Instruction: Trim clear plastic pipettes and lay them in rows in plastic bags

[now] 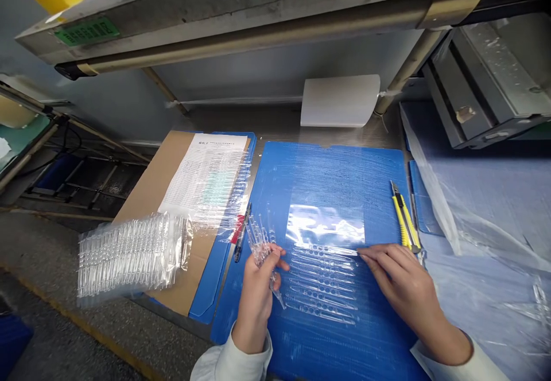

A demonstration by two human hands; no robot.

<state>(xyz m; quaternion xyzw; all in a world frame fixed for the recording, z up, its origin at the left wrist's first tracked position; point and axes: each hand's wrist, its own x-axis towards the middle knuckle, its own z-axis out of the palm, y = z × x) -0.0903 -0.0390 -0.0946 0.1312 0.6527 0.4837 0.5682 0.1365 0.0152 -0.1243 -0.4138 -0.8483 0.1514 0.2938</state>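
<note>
At the far left of the desk (275,123), a bagged stack of clear plastic strips (129,257) is laid partly over a brown cardboard sheet (146,212). A printed form (202,163) is placed on the cardboard, with a flatter clear bag of strips (219,194) lying across it. A black pen (241,234) is laid between a blue folder (219,278) and a large blue mat (327,168).

On the mat's left side, a loose bundle of clear strips (260,249) is gripped in the left hand (258,289), its fingers curled closely around the bundle and one strip angled downward past them. To the right of that hand, a neat row of separate strips (322,286) is laid side by side across the mat, with a shiny sheet of clear film (325,226) lying just above it.

The right hand (404,278) is held open and nearly flat, its fingertips (364,256) resting at the right end of the uppermost strip. A yellow utility knife (404,217) is lying just above that hand, close to the mat's right edge. Further right, loose plastic sheeting (486,289) is spread out, and a metal machine (491,77) is mounted overhead
</note>
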